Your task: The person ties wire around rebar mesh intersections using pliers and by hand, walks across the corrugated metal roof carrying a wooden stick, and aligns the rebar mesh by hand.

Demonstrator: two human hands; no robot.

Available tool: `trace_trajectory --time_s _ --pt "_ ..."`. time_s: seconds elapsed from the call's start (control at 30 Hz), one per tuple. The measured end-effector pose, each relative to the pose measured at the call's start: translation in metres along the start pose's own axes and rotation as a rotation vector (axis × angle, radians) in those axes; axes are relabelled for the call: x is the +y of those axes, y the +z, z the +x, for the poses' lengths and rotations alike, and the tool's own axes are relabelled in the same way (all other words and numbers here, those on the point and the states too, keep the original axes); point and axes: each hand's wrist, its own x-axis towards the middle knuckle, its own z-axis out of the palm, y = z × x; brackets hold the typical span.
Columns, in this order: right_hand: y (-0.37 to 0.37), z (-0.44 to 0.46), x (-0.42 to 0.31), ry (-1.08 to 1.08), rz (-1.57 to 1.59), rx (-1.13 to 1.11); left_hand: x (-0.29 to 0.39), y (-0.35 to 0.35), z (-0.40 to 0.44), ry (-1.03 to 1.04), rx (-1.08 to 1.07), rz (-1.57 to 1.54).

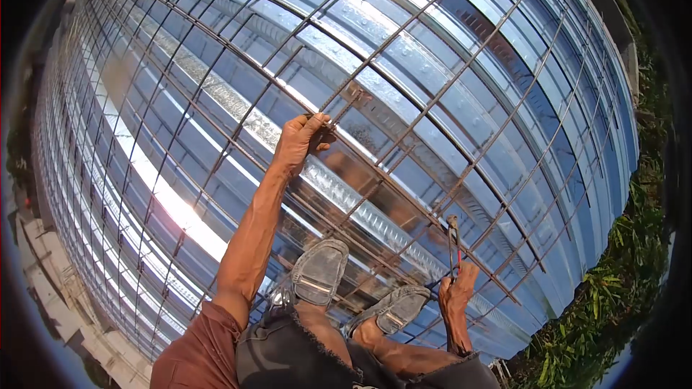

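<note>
My left hand (301, 141) is closed at a crossing of the steel mesh, with thumb and forefinger pinched on a thin rebar (337, 97). Under its fingers is a dark patch, too small to make out. My right hand (458, 295), lower and to the right, is wrapped around the red-marked handles of pincers (453, 234). The pincers point up, away from me, and their head is close to a mesh bar; I cannot tell whether it touches. Part of the right-hand grip is hidden by the hand itself.
Shiny ribbed metal decking (432, 50) lies beneath the rebar grid. My grey shoes (321, 272) stand among the bars, near both hands. Green plants (584, 317) line the decking's edge at lower right. A concrete ledge (68, 281) runs along the left side.
</note>
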Motion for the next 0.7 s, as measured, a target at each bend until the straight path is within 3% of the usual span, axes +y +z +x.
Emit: trace_trajectory --time_s 0.07,0.13,0.17,0.2,0.27,0.33,0.47,0.7 --pt "-0.025 0.009 0.001 0.002 0.100 -0.089 -0.001 -0.001 0.002 0.015 -0.005 0.001" --pt "-0.060 0.029 -0.021 0.227 0.315 -0.305 -0.004 -0.003 0.002 0.022 -0.004 -0.003" --pt "-0.086 0.052 -0.051 0.609 0.629 -0.501 -0.004 -0.005 0.002 0.018 -0.017 0.025" --pt "-0.102 0.070 -0.065 0.602 0.615 -0.501 -0.003 -0.005 0.003 0.016 -0.032 0.053" --pt "-0.121 0.106 -0.084 0.243 0.481 -0.687 -0.004 -0.003 0.003 0.036 -0.005 0.028" --pt "-0.124 0.145 -0.102 -0.329 0.202 -0.518 -0.002 -0.005 0.002 0.006 -0.030 0.054" --pt "-0.126 0.222 -0.168 -0.766 -0.521 -0.296 -0.007 -0.007 0.005 0.019 -0.047 0.054" --pt "-0.093 0.286 -0.236 -1.027 -0.668 -0.283 -0.005 -0.007 0.004 0.015 -0.048 0.101"
